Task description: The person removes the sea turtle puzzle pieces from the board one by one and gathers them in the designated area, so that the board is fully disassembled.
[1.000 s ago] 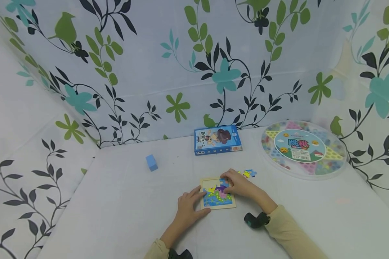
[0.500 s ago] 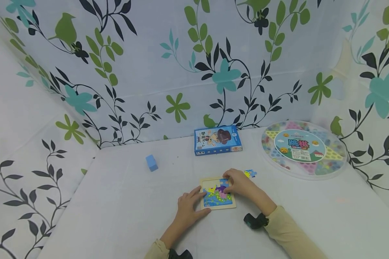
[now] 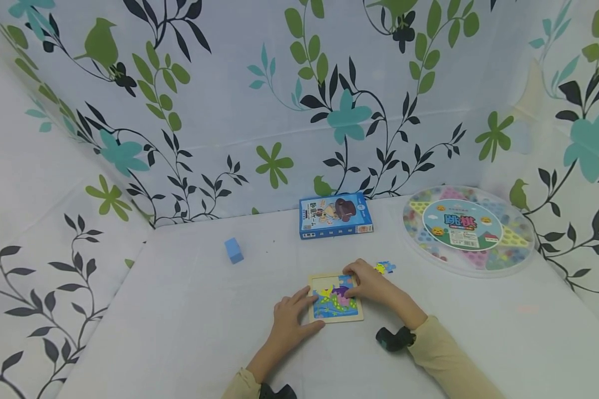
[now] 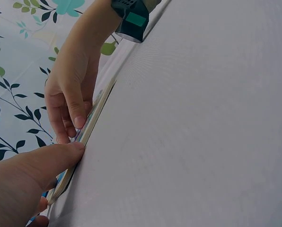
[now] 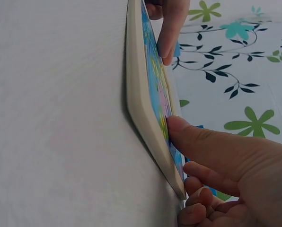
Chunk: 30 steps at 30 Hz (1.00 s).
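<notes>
- The back and sides are hung with white cloth [image 3: 204, 111], printed with leaves, birds and flowers in green, teal and black.
- The table [image 3: 179, 310] is covered in plain white.
- At the right rear, a round Chinese checkers set [image 3: 461, 223] is placed, topped with an oval label.
- Left of it, a blue game box [image 3: 335, 215] is laid flat near the back edge.
- The wooden-framed jigsaw puzzle [image 3: 334, 307] is set on the table between the hands, nearer the person than the box; yellow, purple, pink and green shapes are shown on blue, and pale backing is exposed at its upper left.
- The left hand [image 3: 289, 321] is spread, relaxed, around the puzzle's near-left corner — thumb at the near edge, fingers at the left side.
- The right hand [image 3: 371, 281] is bent over the upper right, its thumb pressed to the picture; whether a piece is pinched underneath cannot be told.
- Beige sleeves [image 3: 446, 354] and dark wrist cameras [image 3: 394, 339] are worn.
- A small blue block [image 3: 233, 251] is left standing apart, at the left rear.
- Loose jigsaw pieces [image 3: 386, 267], blue and yellow, are seen just beyond the right hand — their number cannot be made out.
</notes>
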Motion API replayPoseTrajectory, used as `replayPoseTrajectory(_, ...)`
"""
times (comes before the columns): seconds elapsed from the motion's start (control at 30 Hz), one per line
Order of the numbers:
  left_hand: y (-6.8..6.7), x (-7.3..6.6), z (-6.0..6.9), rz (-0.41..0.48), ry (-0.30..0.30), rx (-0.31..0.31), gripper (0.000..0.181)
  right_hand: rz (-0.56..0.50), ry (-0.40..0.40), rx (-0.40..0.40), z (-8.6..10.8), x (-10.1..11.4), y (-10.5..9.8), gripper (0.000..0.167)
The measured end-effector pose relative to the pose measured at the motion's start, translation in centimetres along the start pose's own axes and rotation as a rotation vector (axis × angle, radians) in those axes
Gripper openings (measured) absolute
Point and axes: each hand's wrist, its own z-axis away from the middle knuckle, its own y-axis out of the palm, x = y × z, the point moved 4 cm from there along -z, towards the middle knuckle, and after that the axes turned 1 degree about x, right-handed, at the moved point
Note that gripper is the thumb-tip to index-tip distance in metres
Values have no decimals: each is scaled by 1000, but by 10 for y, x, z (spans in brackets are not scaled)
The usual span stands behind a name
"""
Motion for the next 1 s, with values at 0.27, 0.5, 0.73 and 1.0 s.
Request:
replayPoseTrajectory(0.27, 0, 1, 1, -10, 8, -4, 53, -29, 1, 28, -1, -3, 1, 41)
replayPoseTrajectory(0.5, -1, 0, 1, -9, 8, -12, 53, -42, -23, 27, -1, -1, 0, 39)
replayPoseTrajectory(0.73, -1, -1, 1, -4, 6, -7, 52, -64, -47, 33, 1, 1, -2, 39)
replayPoseTrajectory(1.0, -1, -1, 0, -15, 3, -6, 53, -67, -84, 41, 2, 2, -5, 36)
